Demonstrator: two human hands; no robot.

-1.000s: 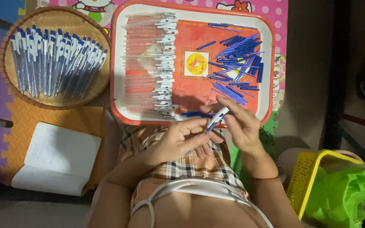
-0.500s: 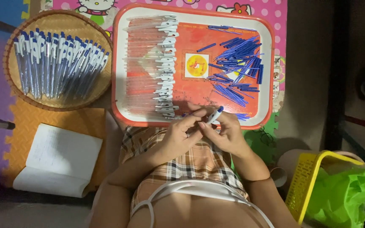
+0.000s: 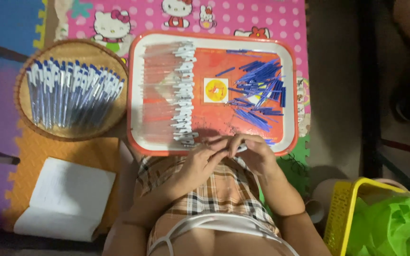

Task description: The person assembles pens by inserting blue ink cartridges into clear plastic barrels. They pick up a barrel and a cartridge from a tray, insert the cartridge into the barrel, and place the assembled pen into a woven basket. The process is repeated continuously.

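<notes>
Both hands meet at the near edge of the orange tray (image 3: pixel 141 95), the left hand (image 3: pixel 204 161) and right hand (image 3: pixel 255 154) with fingers curled closed around a pen (image 3: pixel 241 148), mostly hidden between them. On the tray, clear pen barrels (image 3: pixel 169 90) lie left and blue refills (image 3: pixel 257 90) right. A basket (image 3: pixel 27 95) of finished pens (image 3: pixel 72 92) sits far left, an open notebook (image 3: pixel 67 196) nearer.

Open notebook (image 3: pixel 65 199), yellow basket (image 3: pixel 345 213)
</notes>
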